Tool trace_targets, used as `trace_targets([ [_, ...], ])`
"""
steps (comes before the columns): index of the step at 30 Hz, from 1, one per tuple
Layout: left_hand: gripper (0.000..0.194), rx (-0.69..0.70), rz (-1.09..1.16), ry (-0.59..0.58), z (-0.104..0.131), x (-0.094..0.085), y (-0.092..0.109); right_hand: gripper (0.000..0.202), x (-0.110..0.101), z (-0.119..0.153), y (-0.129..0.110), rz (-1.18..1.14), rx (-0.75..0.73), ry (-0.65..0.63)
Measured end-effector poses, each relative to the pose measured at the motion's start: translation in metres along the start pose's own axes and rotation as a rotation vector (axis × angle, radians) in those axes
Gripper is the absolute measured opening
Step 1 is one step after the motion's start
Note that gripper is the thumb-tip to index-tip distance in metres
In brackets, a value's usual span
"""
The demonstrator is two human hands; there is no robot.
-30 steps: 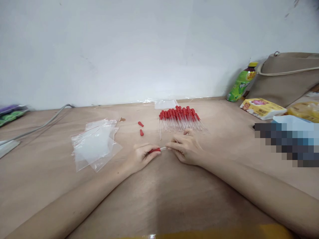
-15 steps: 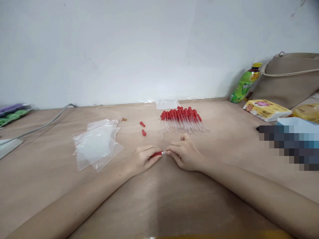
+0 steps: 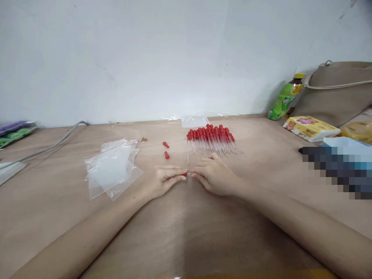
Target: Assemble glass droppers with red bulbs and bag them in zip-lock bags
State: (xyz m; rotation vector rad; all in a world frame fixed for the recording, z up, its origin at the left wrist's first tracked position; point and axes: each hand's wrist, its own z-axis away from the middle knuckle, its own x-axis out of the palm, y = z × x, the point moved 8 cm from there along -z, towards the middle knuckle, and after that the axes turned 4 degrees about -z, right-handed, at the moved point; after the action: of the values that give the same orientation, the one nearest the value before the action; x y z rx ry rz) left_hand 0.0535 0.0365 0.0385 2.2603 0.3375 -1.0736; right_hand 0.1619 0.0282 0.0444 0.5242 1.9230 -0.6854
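My left hand (image 3: 168,178) pinches a red rubber bulb (image 3: 185,174), most of it hidden by the fingers. A clear dropper tube (image 3: 189,174) joins the bulb's open end and runs into the closed fingers of my right hand (image 3: 210,174). Just beyond my right hand lies a row of several droppers (image 3: 213,135), red bulbs towards the wall and clear tubes towards me. Two loose red bulbs, a farther one (image 3: 166,144) and a nearer one (image 3: 166,155), rest on the table beyond my left hand.
Clear zip bags (image 3: 112,168) lie overlapping at left, with a grey cable (image 3: 64,139) farther left. Against the wall at right lean a green-labelled bottle (image 3: 286,97) and a beige bag (image 3: 340,93). A yellow tissue pack (image 3: 310,128) sits before them on the brown-covered table (image 3: 145,244).
Both hands have shifted slightly away from me. My left fingers have slid along the bulb towards the tube, so less red shows and the hands are closer together.
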Motion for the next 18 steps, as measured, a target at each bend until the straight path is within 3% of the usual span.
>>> trace_targets([
  [2,0.025,-0.132,0.086,-0.027,0.001,0.003,-0.011,0.021,-0.004,0.002,0.002,0.041,-0.003,0.002],
  [4,0.031,-0.265,0.129,0.032,0.003,0.001,-0.024,0.019,-0.009,0.004,0.011,0.041,0.048,0.016],
  [6,0.035,-0.366,0.14,0.132,0.005,-0.004,-0.037,0.019,-0.016,0.005,0.032,-0.053,0.177,0.07],
  [8,0.034,-0.414,0.127,0.158,0.005,-0.003,-0.046,0.02,-0.024,0.004,0.059,-0.192,0.358,0.155],
  [10,0.031,-0.425,0.093,0.11,0.003,0.001,-0.05,0.022,-0.031,-0.001,0.085,-0.257,0.52,0.218],
  [13,0.025,-0.373,0.039,0.047,0.0,0.004,-0.044,0.027,-0.037,-0.016,0.112,-0.135,0.707,0.265],
  [16,0.022,-0.316,0.016,0.021,-0.002,0.003,-0.034,0.031,-0.035,-0.033,0.126,0.018,0.861,0.321],
  [18,0.021,-0.299,0.013,0.004,-0.003,0.003,-0.031,0.031,-0.026,-0.044,0.129,0.065,0.89,0.317],
])
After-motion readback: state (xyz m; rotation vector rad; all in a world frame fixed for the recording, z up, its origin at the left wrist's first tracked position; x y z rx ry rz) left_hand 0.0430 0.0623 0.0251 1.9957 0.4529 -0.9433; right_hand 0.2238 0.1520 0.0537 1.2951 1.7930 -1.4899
